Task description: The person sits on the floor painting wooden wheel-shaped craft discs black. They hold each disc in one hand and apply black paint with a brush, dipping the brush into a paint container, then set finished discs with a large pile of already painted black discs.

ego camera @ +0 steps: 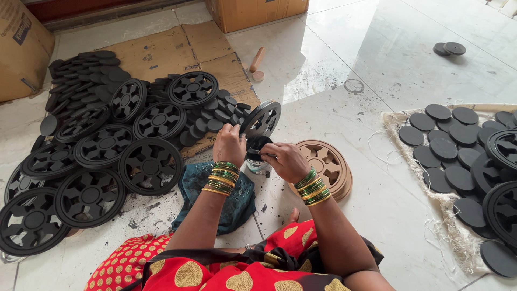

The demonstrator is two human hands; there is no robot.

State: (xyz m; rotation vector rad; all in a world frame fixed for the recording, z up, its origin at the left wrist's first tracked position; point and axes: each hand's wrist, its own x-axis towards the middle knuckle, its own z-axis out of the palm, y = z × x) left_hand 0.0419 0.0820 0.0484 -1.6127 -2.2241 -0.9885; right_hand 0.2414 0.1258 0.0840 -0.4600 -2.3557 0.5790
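Observation:
My left hand [228,144] grips the lower rim of a black spoked wheel [262,118] that stands tilted on edge above a small open paint tin [257,157]. My right hand [286,160] is closed beside the tin's mouth and seems to hold a small dark thing at the paint; I cannot tell what it is. Both wrists carry green and gold bangles. A stack of unpainted brown wheels [327,166] lies flat just right of my right hand.
Many black wheels [105,161] and small black discs [81,75] lie on flattened cardboard at the left. More black discs [447,145] rest on a burlap sack at the right. A teal cloth [194,186] lies under my left arm. A wooden stick [257,59] and cardboard boxes [21,43] are at the back.

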